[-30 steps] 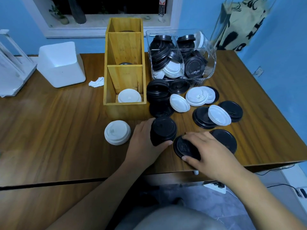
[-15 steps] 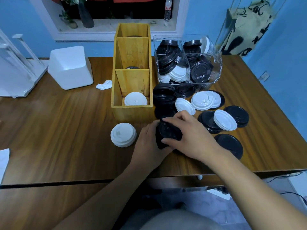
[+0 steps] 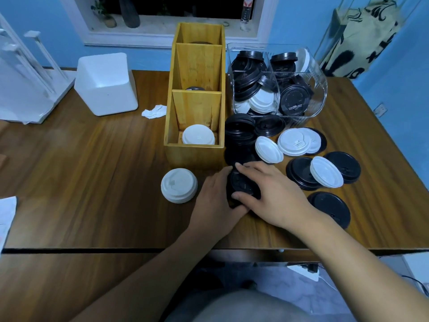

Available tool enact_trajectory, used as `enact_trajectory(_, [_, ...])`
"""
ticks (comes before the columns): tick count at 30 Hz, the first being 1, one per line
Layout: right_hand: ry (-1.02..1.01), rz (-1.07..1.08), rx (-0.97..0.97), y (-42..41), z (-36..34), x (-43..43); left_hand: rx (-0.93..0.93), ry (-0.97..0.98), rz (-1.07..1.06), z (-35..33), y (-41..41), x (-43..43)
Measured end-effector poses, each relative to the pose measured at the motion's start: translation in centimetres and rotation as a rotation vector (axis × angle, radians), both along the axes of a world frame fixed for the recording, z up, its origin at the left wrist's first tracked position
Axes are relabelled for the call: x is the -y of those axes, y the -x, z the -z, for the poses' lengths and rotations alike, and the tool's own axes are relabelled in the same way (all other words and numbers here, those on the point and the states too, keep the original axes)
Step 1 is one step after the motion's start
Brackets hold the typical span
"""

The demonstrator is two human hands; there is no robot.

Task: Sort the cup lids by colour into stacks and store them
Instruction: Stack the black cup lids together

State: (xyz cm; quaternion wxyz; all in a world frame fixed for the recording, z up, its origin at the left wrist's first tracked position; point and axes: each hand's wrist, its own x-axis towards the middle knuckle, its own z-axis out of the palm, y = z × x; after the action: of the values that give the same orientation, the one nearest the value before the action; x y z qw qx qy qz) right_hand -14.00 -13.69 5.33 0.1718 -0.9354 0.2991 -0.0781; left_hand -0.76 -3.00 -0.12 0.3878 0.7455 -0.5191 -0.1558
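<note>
Your left hand [image 3: 216, 201] wraps the short stack of black plastic cup lids [image 3: 242, 185] from 9 o'clock. Your right hand [image 3: 276, 196] curls over its top, thumb and fingers on the rim. The stack stands on the brown wooden desk [image 3: 92, 170], at 6 o'clock of the yellow wooden divided box [image 3: 195, 154].

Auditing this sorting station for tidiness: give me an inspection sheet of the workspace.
Surface: wooden table, right side crowded with lids.
Job's things: black stack in both hands; white stack left of it; white lids in wooden organiser's front compartment; mixed lids in clear bin; loose lids before it.
Clutter: crumpled tissue, white foam box.
Grips: left hand wraps the black stack; right hand holds its top.
Cables: power strip below the table edge.
Surroundings: blue wall, window sill, hanging bag.
</note>
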Motion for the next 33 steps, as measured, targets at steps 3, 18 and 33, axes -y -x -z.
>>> enact_trajectory(3, [-0.012,-0.024,-0.025,0.0,-0.4,0.6,0.039,-0.021,0.005,0.2,0.0,0.0])
enact_trajectory(18, [0.351,0.151,-0.016,-7.8,-2.2,9.4,0.068,-0.052,-0.016,-0.3,-0.1,-0.1])
enact_trajectory(33, [0.474,0.266,0.202,4.7,-0.3,1.9,0.053,-0.045,-0.011,-0.1,-0.3,0.0])
